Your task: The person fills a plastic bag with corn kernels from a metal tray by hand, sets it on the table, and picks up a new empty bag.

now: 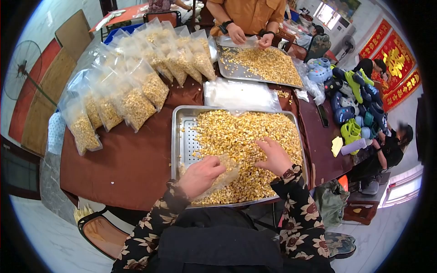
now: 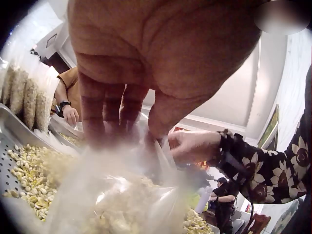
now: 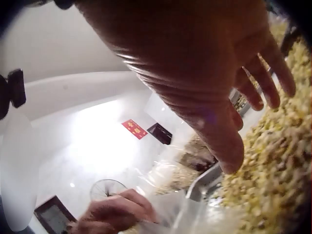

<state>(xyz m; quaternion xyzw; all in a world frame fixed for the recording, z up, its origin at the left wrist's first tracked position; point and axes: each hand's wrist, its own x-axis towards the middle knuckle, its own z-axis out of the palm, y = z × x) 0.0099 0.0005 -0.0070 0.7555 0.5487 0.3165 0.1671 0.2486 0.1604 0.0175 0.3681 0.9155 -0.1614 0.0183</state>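
My left hand [image 1: 202,175] pinches the top of a clear plastic bag [image 1: 229,176], its fingers curled at the opening. In the left wrist view, the bag [image 2: 122,200] hangs below the fingers with yellow kernels inside. My right hand [image 1: 274,157] is over the heap of yellow, corn-like kernels [image 1: 248,132], fingers spread and holding nothing. From the right wrist, that hand [image 3: 195,73] has its fingertips close over the kernels [image 3: 273,161]. The heap fills most of a perforated metal tray [image 1: 185,141], whose left part shows bare holes.
Several filled bags [image 1: 136,100] stand at the table's left. Behind the tray lies a stack of flat empty bags [image 1: 241,95]. Across the table, a person [image 1: 248,18] handles a bag over a second tray [image 1: 227,70]. Clogs [image 1: 350,129], a phone [image 1: 322,116] and a bottle [image 1: 355,146] are at right.
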